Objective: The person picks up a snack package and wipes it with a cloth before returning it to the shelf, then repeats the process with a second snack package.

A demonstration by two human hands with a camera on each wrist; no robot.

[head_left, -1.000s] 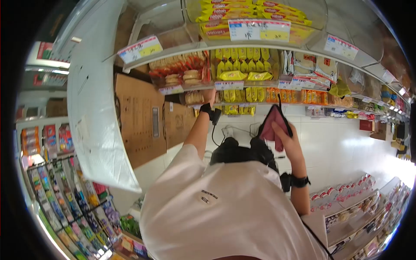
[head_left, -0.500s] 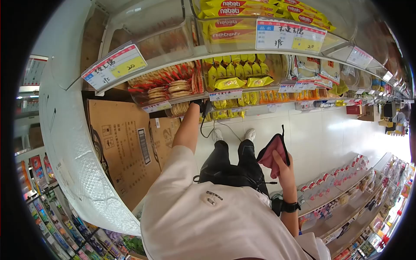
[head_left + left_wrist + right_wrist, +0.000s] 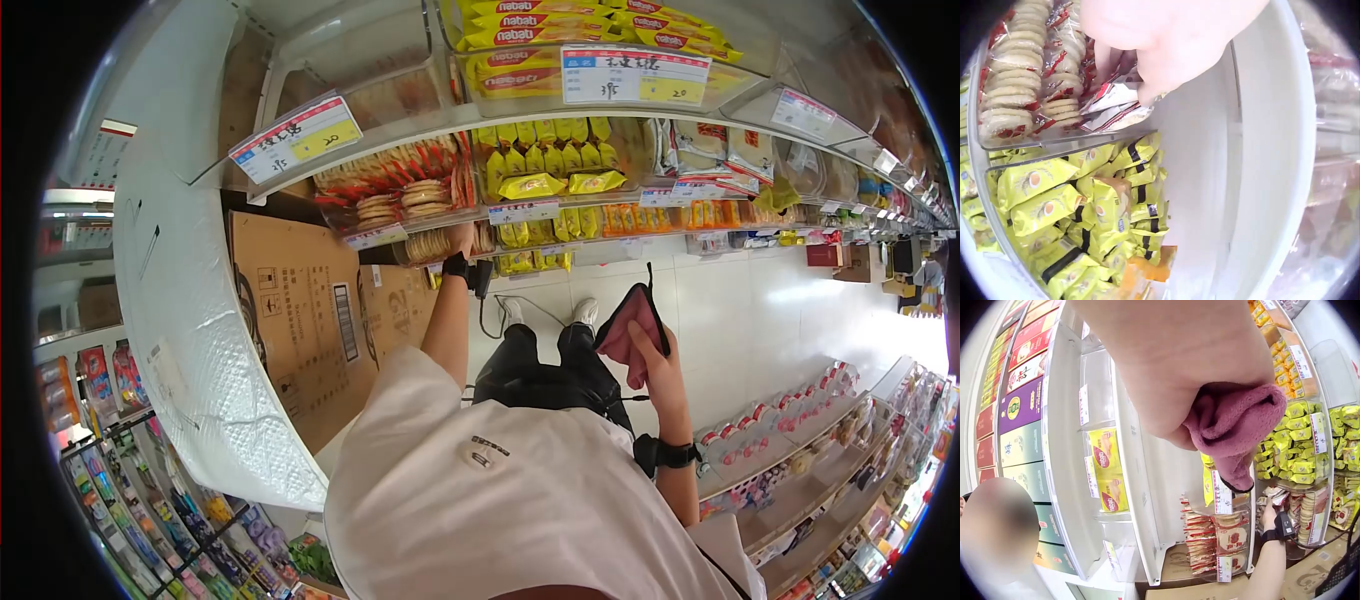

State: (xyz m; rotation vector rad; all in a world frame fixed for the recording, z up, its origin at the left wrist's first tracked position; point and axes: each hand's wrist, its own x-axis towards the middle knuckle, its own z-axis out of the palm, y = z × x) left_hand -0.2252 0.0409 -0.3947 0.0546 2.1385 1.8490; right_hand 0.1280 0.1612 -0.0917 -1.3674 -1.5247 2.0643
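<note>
In the left wrist view, my left hand (image 3: 1166, 44) reaches down into a clear shelf bin. Its thumb and fingers pinch a white-and-red wrapped packet (image 3: 1113, 100) at the bin's end. Beside that packet stand rows of round crackers (image 3: 1016, 81) in clear and red wrappers. Yellow packets (image 3: 1041, 187) with black bands fill the neighbouring compartment. My right hand (image 3: 664, 380) is held away from the shelves, gripping a pink cloth (image 3: 1235, 419) with a dark edge. The cloth hangs bunched from the fingers.
Over the left arm juts a higher shelf with crackers (image 3: 425, 195), price tags and yellow wafer packs (image 3: 515, 75). A brown carton (image 3: 300, 320) stands at the left. Low shelves (image 3: 800, 480) lie behind at right. Another person (image 3: 1000, 534) is in the right wrist view.
The head view has shifted and tilted, bringing both shoes into sight. My left hand stays at the lower cracker bin, and my right hand keeps hold of the cloth.
</note>
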